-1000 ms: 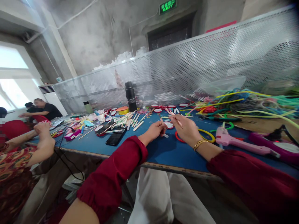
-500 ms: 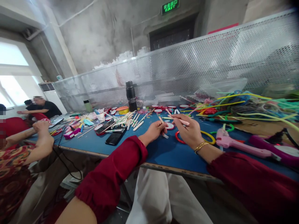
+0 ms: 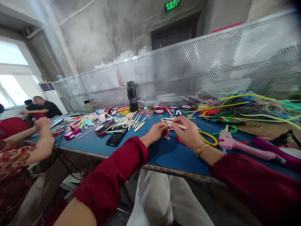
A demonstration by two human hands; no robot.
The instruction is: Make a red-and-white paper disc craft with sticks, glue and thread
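My left hand [image 3: 156,133] is pinched closed around a thin, flat stick [image 3: 161,118], whose pale lower end pokes out below the fingers. In my right hand [image 3: 189,131] is a pale pink pen-like stick [image 3: 180,125], held as one holds a pen. Its tip reaches the fingers of the left hand, and whether it touches the flat stick cannot be made out. Just beyond the right hand a yellow ring [image 3: 209,138] lies on the blue table [image 3: 155,153]. A red ring [image 3: 179,138] is mostly hidden behind that hand.
A pink glue gun [image 3: 242,146] lies at the right, below a heap of coloured strips [image 3: 254,105]. A black bottle [image 3: 132,96] stands behind piled sticks [image 3: 127,121]. A dark phone [image 3: 115,139] is at the left. Another person's arm [image 3: 44,141] rests further left.
My right hand has shifted slightly left and down, bringing the pink stick's tip against the left hand's fingers. The neighbouring person's hands have moved slightly.
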